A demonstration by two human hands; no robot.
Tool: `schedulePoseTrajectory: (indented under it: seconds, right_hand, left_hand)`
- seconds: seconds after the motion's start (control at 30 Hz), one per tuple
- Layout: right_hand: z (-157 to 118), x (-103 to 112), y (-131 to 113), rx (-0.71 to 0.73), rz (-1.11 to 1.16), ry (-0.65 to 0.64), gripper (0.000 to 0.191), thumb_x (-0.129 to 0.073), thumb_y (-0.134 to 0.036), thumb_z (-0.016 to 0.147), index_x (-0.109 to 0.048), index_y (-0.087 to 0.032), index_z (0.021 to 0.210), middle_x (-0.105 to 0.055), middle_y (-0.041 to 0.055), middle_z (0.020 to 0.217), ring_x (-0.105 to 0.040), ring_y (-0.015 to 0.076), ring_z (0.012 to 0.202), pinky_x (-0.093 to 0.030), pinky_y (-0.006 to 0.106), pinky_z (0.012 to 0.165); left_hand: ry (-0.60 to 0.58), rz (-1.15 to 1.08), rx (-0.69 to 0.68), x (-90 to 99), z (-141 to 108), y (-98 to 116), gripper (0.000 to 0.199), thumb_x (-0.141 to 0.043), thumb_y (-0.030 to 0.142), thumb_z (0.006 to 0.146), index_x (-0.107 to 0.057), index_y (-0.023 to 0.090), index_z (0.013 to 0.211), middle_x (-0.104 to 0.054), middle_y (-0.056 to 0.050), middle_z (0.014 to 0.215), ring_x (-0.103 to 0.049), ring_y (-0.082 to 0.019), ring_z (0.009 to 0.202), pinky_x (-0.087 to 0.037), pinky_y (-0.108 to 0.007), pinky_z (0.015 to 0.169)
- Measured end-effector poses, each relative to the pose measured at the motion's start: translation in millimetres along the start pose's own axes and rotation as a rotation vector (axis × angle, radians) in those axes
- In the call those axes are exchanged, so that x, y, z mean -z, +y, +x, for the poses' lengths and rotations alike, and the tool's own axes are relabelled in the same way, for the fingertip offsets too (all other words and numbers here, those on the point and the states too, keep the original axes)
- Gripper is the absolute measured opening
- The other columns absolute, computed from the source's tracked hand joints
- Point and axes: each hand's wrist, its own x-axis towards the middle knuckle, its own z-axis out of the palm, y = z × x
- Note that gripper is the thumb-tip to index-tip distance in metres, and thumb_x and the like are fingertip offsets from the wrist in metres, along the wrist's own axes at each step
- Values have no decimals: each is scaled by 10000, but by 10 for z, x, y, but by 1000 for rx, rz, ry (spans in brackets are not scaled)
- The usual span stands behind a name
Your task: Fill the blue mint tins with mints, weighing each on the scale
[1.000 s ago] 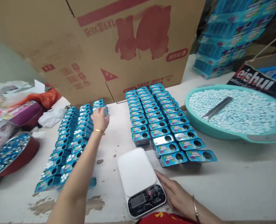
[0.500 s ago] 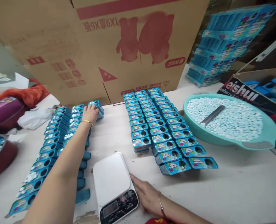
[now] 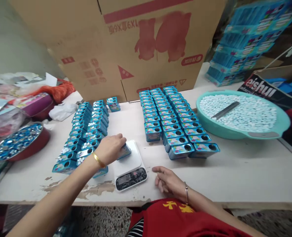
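The big cardboard box (image 3: 141, 49) behind the desk (image 3: 234, 171) bears red print reading "9X" and "6XL" upside down, and a dark carton (image 3: 266, 89) at right shows "eishui". The left hand (image 3: 110, 148) pinches a small blue tin (image 3: 123, 152), its label too blurred to read, on the white scale (image 3: 130, 164). The right hand (image 3: 168, 181) rests spread and empty on the desk just beside the scale. Rows of like tins (image 3: 170, 121) stand behind, near a teal basin (image 3: 242, 133) of pale tablets.
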Motion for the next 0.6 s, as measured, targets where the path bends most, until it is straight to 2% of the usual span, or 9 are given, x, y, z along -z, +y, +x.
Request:
schedulePoseTrajectory:
  seconds: [0.07,0.17,0.3,0.37,0.4,0.43,0.47,0.53,0.6]
  right_hand:
    - [-137,13,-6,15,25,-8,262,-497,-247,806,-453,-143,1043,-588,-27,589,-466,53,370,-227,162,352]
    - [-389,79,-74,42,97,-42,221,-573,-178,773,-489,-141,974,-634,15,707,-579,61,529,-373,159,456]
    - [-690,288,-157,77,127,-55,262,-635,-215,779,-485,-157,986,-676,76,864,-670,116,756,-483,202,643]
    - [-752,437,-127,92,44,-31,308,-621,-328,808,-457,-179,1022,-681,74,874,-675,128,721,-477,212,599]
    - [-757,517,-90,107,-28,-8,327,-599,-396,817,-448,-187,1018,-680,62,837,-661,126,647,-452,209,533]
    - [-749,597,-41,137,-119,25,346,-571,-460,820,-446,-193,1002,-669,39,770,-625,118,552,-408,205,464]
    - [-732,673,15,185,-221,70,367,-539,-515,822,-451,-196,980,-640,8,687,-563,104,459,-355,203,410]
    - [-692,803,124,320,-419,173,401,-473,-580,829,-473,-196,945,-544,-47,550,-426,86,362,-283,212,366]
    - [-664,886,200,451,-573,252,407,-421,-581,855,-505,-194,952,-480,-61,504,-398,97,382,-305,231,391]
  left_hand:
    - [7,-6,0,-76,-38,113,42,-549,213,772,-572,179,779,-598,-62,820,-587,-192,691,-391,-284,577]
    - [49,-11,3,-71,-109,166,147,-596,248,767,-581,176,893,-616,-81,956,-602,-226,846,-436,-313,700]
    - [341,-214,102,10,-467,316,251,-548,380,840,-562,177,987,-611,-81,1016,-584,-209,917,-443,-325,797]
    - [483,-393,247,-72,-761,485,253,-489,424,873,-563,184,898,-617,-47,877,-577,-170,805,-442,-294,741]
    - [486,-493,337,-171,-925,589,269,-468,436,881,-558,186,839,-609,-30,805,-566,-156,750,-437,-281,705]
    - [421,-595,435,-312,-1093,704,289,-453,442,885,-548,187,789,-599,-17,752,-553,-146,709,-430,-270,672]
    - [251,-709,502,-490,-1259,827,303,-446,442,887,-546,185,759,-594,-7,718,-551,-141,688,-428,-262,649]
    - [-242,-911,673,-913,-1563,1093,286,-464,406,891,-558,178,748,-605,3,725,-567,-133,708,-448,-252,667]
    - [-445,-929,796,-1327,-1794,1370,260,-494,352,896,-588,137,783,-605,-20,709,-577,-143,645,-475,-277,607]
